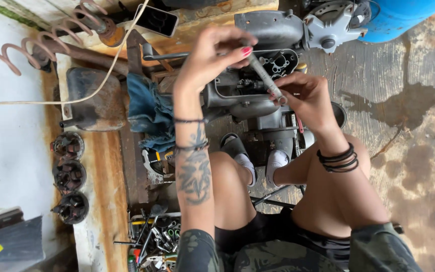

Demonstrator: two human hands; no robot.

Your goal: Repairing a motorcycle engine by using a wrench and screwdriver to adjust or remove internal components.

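Both of my hands hold a grey metal socket wrench (265, 78) over a grey engine casing (258, 90) that lies on the floor between my knees. My left hand (212, 53) grips the upper end of the tool with the fingers curled round it. The lower end, tilted down to the right, is pinched by my right hand (305, 95). Inside the open casing, dark gears and bolts show behind the tool. I sit with bare knees and white socks above the casing.
A blue cloth (149, 111) lies left of the casing. A rusty coil spring (41, 43), a phone (156, 20) and a dark metal tank (91, 98) are at the upper left. Three round dark parts (69, 176) line the left. A tray of loose tools (154, 239) lies below. A blue barrel (399, 17) stands top right.
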